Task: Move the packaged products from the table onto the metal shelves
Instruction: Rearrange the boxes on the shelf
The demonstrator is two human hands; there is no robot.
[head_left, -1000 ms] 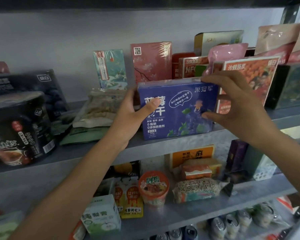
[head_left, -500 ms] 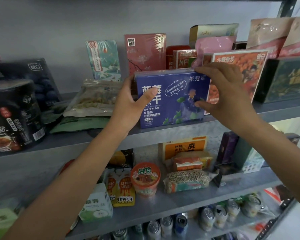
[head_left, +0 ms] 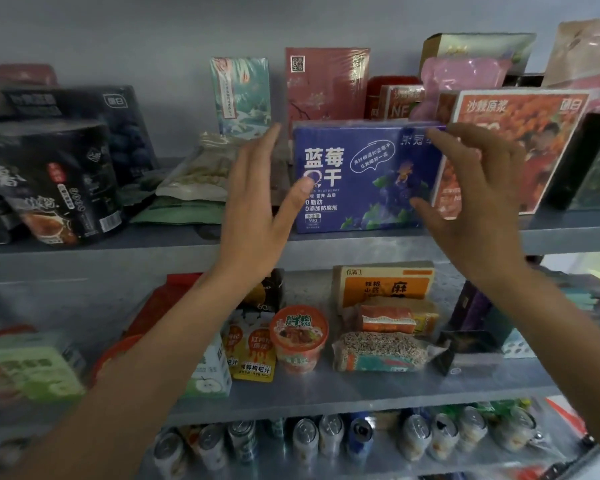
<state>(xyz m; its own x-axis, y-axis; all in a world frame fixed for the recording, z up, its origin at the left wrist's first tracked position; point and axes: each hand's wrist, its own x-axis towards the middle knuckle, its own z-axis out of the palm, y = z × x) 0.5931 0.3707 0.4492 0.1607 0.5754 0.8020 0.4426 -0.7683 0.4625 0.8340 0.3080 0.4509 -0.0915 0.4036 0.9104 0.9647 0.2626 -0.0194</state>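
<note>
A blue blueberry box (head_left: 364, 174) stands upright near the front edge of the upper grey metal shelf (head_left: 395, 242). My left hand (head_left: 257, 209) hovers just left of the box, fingers spread, holding nothing. My right hand (head_left: 475, 199) is in front of the box's right end, fingers apart, off the box. An orange box (head_left: 534, 133) stands directly behind and to the right of the blue one.
The upper shelf also holds a black pouch (head_left: 56, 188), flat snack bags (head_left: 198, 174), and teal (head_left: 239, 95) and pink (head_left: 323, 84) boxes at the back. The middle shelf (head_left: 326, 393) carries a cup of noodles (head_left: 298, 337) and packets. Cans (head_left: 326, 441) line the lowest shelf.
Both hands have let go of the blue box and drawn back from it with fingers spread. The box now stands on the shelf on its own.
</note>
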